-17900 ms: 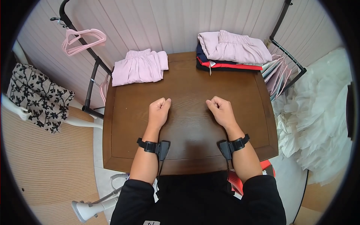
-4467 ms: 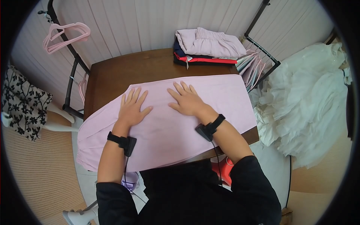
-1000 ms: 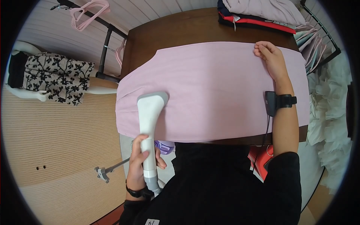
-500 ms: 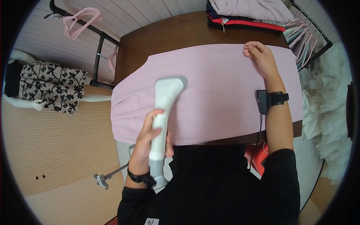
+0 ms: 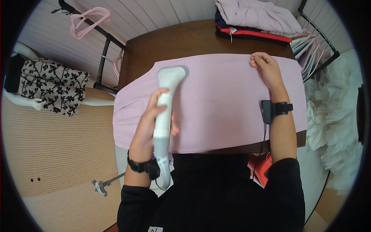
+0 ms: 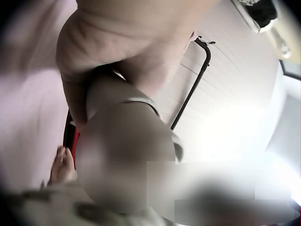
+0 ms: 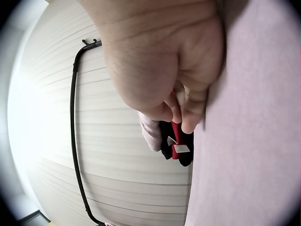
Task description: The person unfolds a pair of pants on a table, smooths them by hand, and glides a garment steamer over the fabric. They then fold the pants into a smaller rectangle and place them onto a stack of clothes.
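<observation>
In the head view my left hand [image 5: 147, 120] grips the handle of a white handheld garment steamer [image 5: 170, 78], its head lying over the cloth near the far edge. Up close in the left wrist view, the blurred steamer body [image 6: 124, 160] hides most of my fingers. Beneath is a pair of pink trousers [image 5: 216, 108], folded lengthwise and spread across the table, with soft creases at the gathered left end. My right hand [image 5: 268, 71] rests on its side by the trousers' far edge, fingers loosely curled, and the right wrist view shows no cloth between them.
Folded clothes [image 5: 257, 19] in pink, navy, red and black are stacked at the back right of the brown table [image 5: 170, 38]. Pink hangers [image 5: 87, 23] hang from a black rack at left, near a mannequin [image 5: 54, 85]. A white ruffled dress [image 5: 328, 116] stands at right.
The trousers, folded at the back left in the oldest frame, now lie spread out. My left hand, flat on them earlier, has taken the steamer and moved it away from me. The right fingers have curled.
</observation>
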Motion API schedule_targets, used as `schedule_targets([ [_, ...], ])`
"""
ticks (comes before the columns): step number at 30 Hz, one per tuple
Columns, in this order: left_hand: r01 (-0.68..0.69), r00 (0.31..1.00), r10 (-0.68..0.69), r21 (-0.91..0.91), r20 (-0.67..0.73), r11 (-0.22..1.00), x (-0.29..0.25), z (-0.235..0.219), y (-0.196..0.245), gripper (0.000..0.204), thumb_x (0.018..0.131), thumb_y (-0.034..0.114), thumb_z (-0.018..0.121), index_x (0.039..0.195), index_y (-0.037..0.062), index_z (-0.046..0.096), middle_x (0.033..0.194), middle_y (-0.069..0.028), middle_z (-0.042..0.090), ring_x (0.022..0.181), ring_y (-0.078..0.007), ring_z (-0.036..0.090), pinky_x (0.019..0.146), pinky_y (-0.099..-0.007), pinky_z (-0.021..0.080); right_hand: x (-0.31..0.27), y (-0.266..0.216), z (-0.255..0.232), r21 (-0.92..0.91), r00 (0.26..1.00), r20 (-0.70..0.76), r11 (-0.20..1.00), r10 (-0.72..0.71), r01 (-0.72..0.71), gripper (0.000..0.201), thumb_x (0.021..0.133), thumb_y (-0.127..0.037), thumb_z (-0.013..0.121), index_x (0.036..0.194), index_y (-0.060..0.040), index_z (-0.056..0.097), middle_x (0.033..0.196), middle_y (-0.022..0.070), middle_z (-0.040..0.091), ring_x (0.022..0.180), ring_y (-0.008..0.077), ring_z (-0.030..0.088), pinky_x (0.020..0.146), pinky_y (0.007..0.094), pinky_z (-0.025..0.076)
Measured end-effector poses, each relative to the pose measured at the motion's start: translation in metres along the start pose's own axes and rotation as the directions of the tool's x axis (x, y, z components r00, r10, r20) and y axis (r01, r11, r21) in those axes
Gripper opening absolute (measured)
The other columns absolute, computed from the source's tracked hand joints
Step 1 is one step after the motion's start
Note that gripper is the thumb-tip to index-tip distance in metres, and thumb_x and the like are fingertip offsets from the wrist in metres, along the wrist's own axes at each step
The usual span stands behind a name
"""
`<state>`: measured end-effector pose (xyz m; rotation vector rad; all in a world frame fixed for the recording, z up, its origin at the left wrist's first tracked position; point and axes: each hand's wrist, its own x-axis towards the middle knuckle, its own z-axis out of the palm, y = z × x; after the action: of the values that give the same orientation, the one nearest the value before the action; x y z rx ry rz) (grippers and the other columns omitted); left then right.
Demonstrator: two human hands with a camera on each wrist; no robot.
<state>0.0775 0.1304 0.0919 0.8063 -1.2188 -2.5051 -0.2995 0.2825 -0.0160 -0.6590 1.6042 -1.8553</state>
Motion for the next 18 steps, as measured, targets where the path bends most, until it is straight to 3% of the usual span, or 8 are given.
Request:
schedule_targets([
  [3, -0.061, 0.993, 0.054, -0.065, -0.101, 0.996, 0.017, 0.001, 0.012, 0.048, 0.094, 0.015, 0.042, 0.14, 0.0207, 0.031, 0.076, -0.0177, 0.055, 0.054, -0.0333, 0.065, 0.045, -0.0395, 0.057, -0.003, -0.003, 0.002, -0.009, 1.0, 0.007, 1.0, -0.016, 0.016, 0.018, 0.099, -0.01, 0.055, 0.105, 0.0041, 0.063, 0.095, 0.0066, 0.065, 0.083, 0.0109, 0.063, 0.079, 0.0216, 0.051],
  [8, -0.006, 0.999, 0.004, -0.05, -0.05, 0.999, -0.019, 0.029, -0.008, 0.05, 0.095, 0.011, 0.041, 0.143, 0.0217, 0.031, 0.079, -0.0167, 0.056, 0.058, -0.0331, 0.067, 0.05, -0.0398, 0.058, -0.003, -0.003, 0.005, -0.037, 0.999, -0.006, 0.999, -0.037, 0.037, 0.016, 0.098, -0.008, 0.056, 0.105, 0.0042, 0.063, 0.096, 0.0068, 0.065, 0.083, 0.0111, 0.063, 0.078, 0.022, 0.051],
  [10, 0.123, 0.992, -0.124, 0.04, 0.005, 0.992, -0.037, 0.044, -0.016, 0.053, 0.095, 0.012, 0.043, 0.146, 0.0208, 0.03, 0.08, -0.0188, 0.056, 0.058, -0.0307, 0.067, 0.051, -0.0376, 0.059, -0.006, -0.007, 0.01, -0.109, 0.997, 0.055, 0.992, -0.061, 0.067, 0.017, 0.097, -0.009, 0.058, 0.107, 0.003, 0.063, 0.098, 0.0057, 0.066, 0.085, 0.0108, 0.062, 0.078, 0.0235, 0.051],
  [12, 0.158, 0.986, -0.159, 0.02, 0.052, 0.987, -0.045, 0.048, -0.019, 0.054, 0.096, 0.009, 0.041, 0.147, 0.0209, 0.028, 0.081, -0.0179, 0.057, 0.061, -0.0303, 0.068, 0.054, -0.0379, 0.06, -0.02, -0.02, 0.023, -0.337, 0.99, 0.117, 0.935, -0.074, 0.11, 0.022, 0.093, -0.009, 0.06, 0.113, 0.0011, 0.063, 0.107, 0.0055, 0.066, 0.097, 0.014, 0.061, 0.086, 0.0279, 0.05],
  [13, 0.206, 0.972, -0.208, 0.027, 0.107, 0.978, -0.048, 0.049, -0.022, 0.055, 0.097, 0.007, 0.04, 0.148, 0.0211, 0.026, 0.083, -0.0169, 0.057, 0.063, -0.03, 0.068, 0.057, -0.0381, 0.061, -0.029, -0.029, 0.031, -0.396, 0.964, 0.242, 0.896, -0.106, 0.198, 0.028, 0.09, -0.007, 0.062, 0.117, -0.0001, 0.062, 0.113, 0.0079, 0.065, 0.105, 0.0191, 0.06, 0.092, 0.0316, 0.049],
  [14, 0.175, 0.979, -0.173, -0.01, 0.104, 0.985, -0.047, 0.047, -0.025, 0.055, 0.097, 0.007, 0.04, 0.148, 0.0211, 0.026, 0.083, -0.0169, 0.057, 0.063, -0.03, 0.068, 0.057, -0.0381, 0.061, -0.039, -0.042, 0.042, -0.441, 0.921, 0.368, 0.848, -0.129, 0.295, 0.035, 0.086, -0.006, 0.064, 0.121, -0.0013, 0.061, 0.119, 0.0103, 0.064, 0.113, 0.0243, 0.058, 0.098, 0.0354, 0.047],
  [16, 0.185, 0.968, -0.191, 0.055, 0.159, 0.981, -0.039, 0.043, -0.027, 0.053, 0.099, 0.006, 0.038, 0.148, 0.0209, 0.026, 0.086, -0.0153, 0.056, 0.066, -0.0286, 0.069, 0.061, -0.0379, 0.061, -0.066, -0.075, 0.081, -0.543, 0.74, 0.658, 0.593, -0.138, 0.595, 0.053, 0.078, -0.003, 0.067, 0.129, -0.0014, 0.056, 0.131, 0.0168, 0.057, 0.125, 0.0342, 0.052, 0.106, 0.0414, 0.042],
  [18, 0.157, 0.975, -0.158, 0.019, 0.153, 0.987, -0.039, 0.041, -0.028, 0.052, 0.1, 0.008, 0.039, 0.149, 0.0201, 0.025, 0.088, -0.0145, 0.056, 0.066, -0.0281, 0.069, 0.061, -0.0376, 0.062, -0.093, -0.091, 0.128, -0.459, 0.537, 0.834, 0.384, -0.123, 0.801, 0.064, 0.072, -0.003, 0.072, 0.133, -0.0004, 0.051, 0.134, 0.0218, 0.052, 0.126, 0.0405, 0.05, 0.108, 0.0452, 0.041],
])
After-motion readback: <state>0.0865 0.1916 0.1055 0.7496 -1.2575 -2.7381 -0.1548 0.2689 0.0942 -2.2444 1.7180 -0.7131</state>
